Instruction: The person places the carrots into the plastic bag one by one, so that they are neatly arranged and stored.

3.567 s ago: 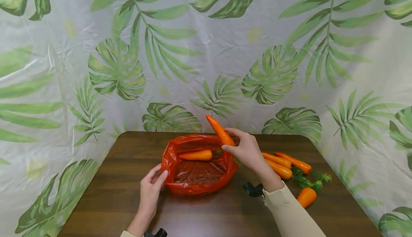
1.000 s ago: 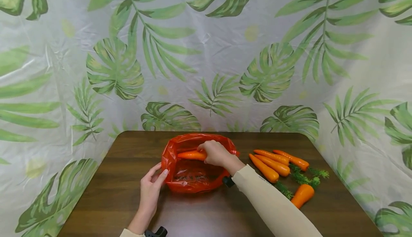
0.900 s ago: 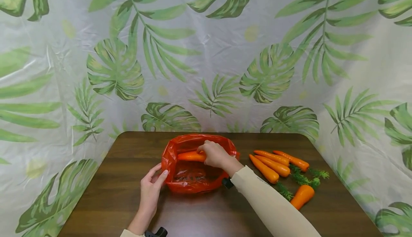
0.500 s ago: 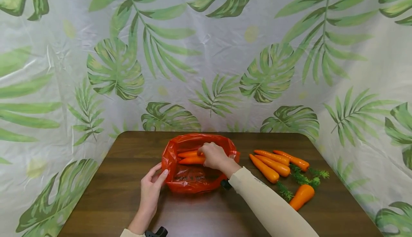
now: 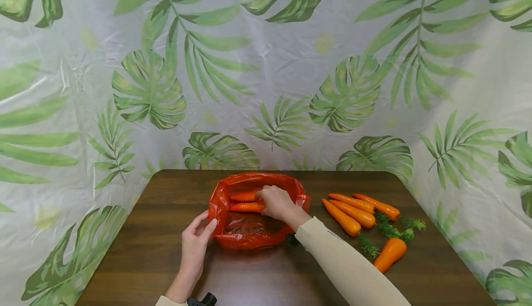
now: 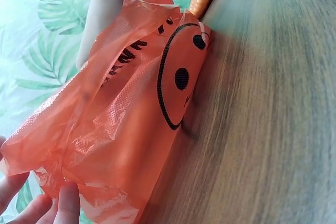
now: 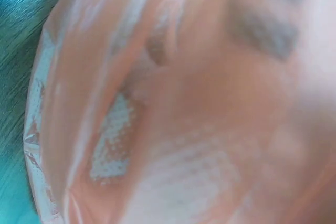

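Observation:
A red plastic bag [image 5: 245, 240] stands on the table with its mouth spread wide. My left hand [image 5: 195, 239] pinches the bag's left rim between thumb and fingers; the same bag [image 6: 131, 119] fills much of the left wrist view. Inside lie two carrots side by side, a rear carrot [image 5: 243, 196] and a front carrot [image 5: 246, 207], tips to the left. My right hand [image 5: 277, 203] reaches into the bag, its curled fingers at the rear carrot's thick end. The hand hides both thick ends. The right wrist view is blurred by red plastic.
Several orange carrots [image 5: 341, 217] with green tops [image 5: 390, 230] lie on the brown wooden table [image 5: 166, 204], right of the bag. One thick carrot [image 5: 390, 253] lies nearer, by my right sleeve [image 5: 345, 260]. A leaf-patterned sheet [image 5: 270, 66] hangs behind the table.
My right hand has carried a carrot down into the bag beside the first one. Within the last second the carrots have spread slightly apart. My left hand has stayed on the rim.

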Motion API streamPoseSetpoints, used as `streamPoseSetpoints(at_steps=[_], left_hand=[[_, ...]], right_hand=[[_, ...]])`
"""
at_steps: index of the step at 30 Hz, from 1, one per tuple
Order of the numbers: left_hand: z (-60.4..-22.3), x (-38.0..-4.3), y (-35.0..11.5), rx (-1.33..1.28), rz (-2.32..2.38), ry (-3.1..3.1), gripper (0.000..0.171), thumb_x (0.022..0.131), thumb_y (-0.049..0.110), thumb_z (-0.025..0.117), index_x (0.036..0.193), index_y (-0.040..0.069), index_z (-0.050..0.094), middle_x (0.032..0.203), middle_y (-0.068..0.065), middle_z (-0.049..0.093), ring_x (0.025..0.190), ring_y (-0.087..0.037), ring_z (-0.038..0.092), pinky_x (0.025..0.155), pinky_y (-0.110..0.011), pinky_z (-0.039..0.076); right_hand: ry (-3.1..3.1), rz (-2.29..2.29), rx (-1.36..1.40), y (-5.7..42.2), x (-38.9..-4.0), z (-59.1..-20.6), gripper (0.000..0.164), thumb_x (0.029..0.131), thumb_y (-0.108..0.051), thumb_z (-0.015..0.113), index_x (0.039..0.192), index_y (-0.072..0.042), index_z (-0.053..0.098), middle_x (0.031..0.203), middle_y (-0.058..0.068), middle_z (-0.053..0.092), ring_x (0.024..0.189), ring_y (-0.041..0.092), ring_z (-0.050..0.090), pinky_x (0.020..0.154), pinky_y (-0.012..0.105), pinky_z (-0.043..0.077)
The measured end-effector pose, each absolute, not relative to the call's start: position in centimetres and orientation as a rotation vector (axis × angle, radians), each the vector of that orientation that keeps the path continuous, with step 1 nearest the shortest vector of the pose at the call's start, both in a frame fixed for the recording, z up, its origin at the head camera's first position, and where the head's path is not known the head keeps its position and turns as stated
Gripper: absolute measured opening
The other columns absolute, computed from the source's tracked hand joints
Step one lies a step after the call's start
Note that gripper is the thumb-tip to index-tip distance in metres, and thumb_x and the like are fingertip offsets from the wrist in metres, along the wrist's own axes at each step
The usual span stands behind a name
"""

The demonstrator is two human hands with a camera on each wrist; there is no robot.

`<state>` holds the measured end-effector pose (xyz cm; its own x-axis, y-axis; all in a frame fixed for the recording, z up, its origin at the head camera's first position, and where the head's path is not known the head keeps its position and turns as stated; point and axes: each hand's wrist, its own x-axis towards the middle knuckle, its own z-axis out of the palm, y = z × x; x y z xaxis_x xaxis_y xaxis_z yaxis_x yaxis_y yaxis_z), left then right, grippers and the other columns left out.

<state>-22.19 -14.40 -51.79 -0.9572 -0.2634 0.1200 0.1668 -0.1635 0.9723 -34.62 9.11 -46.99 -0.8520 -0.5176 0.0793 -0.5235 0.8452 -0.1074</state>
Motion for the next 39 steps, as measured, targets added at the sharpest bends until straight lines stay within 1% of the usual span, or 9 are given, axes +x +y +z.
streamPoseSetpoints(at_steps=[8, 12, 18, 24, 28, 31, 35, 39], left_hand=[[-51.8, -22.2, -14.4, 0.107, -2.202, -1.816, 0.041, 0.095, 0.012, 0.072, 0.132, -0.003, 0.062, 0.134, -0.02, 0.059, 0.098, -0.012, 0.068, 0.081, -0.025, 0.057], [-51.8, -22.1, -14.3, 0.103, -2.206, -1.813, 0.042, 0.095, 0.012, 0.072, 0.132, -0.003, 0.062, 0.134, -0.02, 0.059, 0.099, -0.013, 0.068, 0.082, -0.025, 0.057], [-51.7, -22.2, -14.4, 0.102, -2.206, -1.812, 0.041, 0.095, 0.012, 0.072, 0.132, -0.002, 0.062, 0.133, -0.02, 0.059, 0.098, -0.013, 0.068, 0.081, -0.025, 0.057], [-51.7, -22.2, -14.4, 0.125, -2.208, -1.842, 0.044, 0.095, 0.016, 0.072, 0.134, 0.0, 0.061, 0.135, -0.019, 0.059, 0.098, -0.013, 0.068, 0.08, -0.025, 0.057], [-51.8, -22.1, -14.4, 0.132, -2.201, -1.849, 0.043, 0.095, 0.017, 0.072, 0.134, 0.0, 0.062, 0.132, -0.021, 0.06, 0.095, -0.013, 0.068, 0.078, -0.024, 0.058], [-51.8, -22.1, -14.3, 0.125, -2.2, -1.837, 0.042, 0.095, 0.016, 0.072, 0.133, 0.0, 0.063, 0.131, -0.022, 0.06, 0.094, -0.013, 0.068, 0.078, -0.024, 0.058], [-51.7, -22.1, -14.3, 0.119, -2.2, -1.823, 0.042, 0.095, 0.016, 0.073, 0.131, -0.001, 0.063, 0.13, -0.022, 0.06, 0.094, -0.014, 0.068, 0.077, -0.025, 0.058], [-51.7, -22.1, -14.3, 0.118, -2.197, -1.824, 0.042, 0.095, 0.016, 0.073, 0.132, -0.001, 0.063, 0.13, -0.021, 0.061, 0.093, -0.013, 0.068, 0.077, -0.025, 0.058]], right_hand=[[-2.926, 0.147, 0.805, 9.4, -34.9, -47.3, 0.032, 0.08, -0.02, 0.085, 0.111, -0.02, 0.077, 0.093, -0.001, 0.063, 0.082, 0.019, 0.06, 0.068, 0.038, 0.057], [-2.94, 0.102, 0.763, 9.6, -34.8, -47.3, 0.028, 0.081, -0.02, 0.084, 0.109, -0.021, 0.078, 0.092, -0.001, 0.062, 0.082, 0.02, 0.061, 0.065, 0.039, 0.057], [-2.939, 0.108, 0.764, 9.6, -34.6, -46.9, 0.027, 0.081, -0.019, 0.084, 0.107, -0.02, 0.078, 0.093, 0.0, 0.063, 0.082, 0.021, 0.061, 0.065, 0.041, 0.057], [-2.954, 0.132, 0.777, 9.7, -34.5, -46.8, 0.03, 0.081, -0.016, 0.083, 0.109, -0.019, 0.077, 0.093, 0.0, 0.063, 0.078, 0.019, 0.059, 0.065, 0.038, 0.057], [-2.959, 0.153, 0.792, 9.9, -34.3, -46.7, 0.032, 0.081, -0.015, 0.082, 0.113, -0.018, 0.076, 0.098, 0.001, 0.064, 0.083, 0.02, 0.061, 0.066, 0.039, 0.057], [-2.964, 0.175, 0.788, 10.0, -34.0, -46.2, 0.035, 0.081, -0.014, 0.081, 0.115, -0.019, 0.075, 0.1, 0.0, 0.064, 0.086, 0.02, 0.062, 0.065, 0.038, 0.056], [-2.978, 0.24, 0.797, 10.3, -33.4, -45.3, 0.039, 0.082, -0.015, 0.081, 0.12, -0.019, 0.073, 0.101, 0.0, 0.063, 0.082, 0.017, 0.058, 0.062, 0.034, 0.053], [-2.966, 0.326, 0.832, 10.5, -32.8, -44.3, 0.041, 0.083, -0.016, 0.082, 0.123, -0.018, 0.072, 0.107, 0.004, 0.065, 0.082, 0.017, 0.058, 0.063, 0.033, 0.052]])
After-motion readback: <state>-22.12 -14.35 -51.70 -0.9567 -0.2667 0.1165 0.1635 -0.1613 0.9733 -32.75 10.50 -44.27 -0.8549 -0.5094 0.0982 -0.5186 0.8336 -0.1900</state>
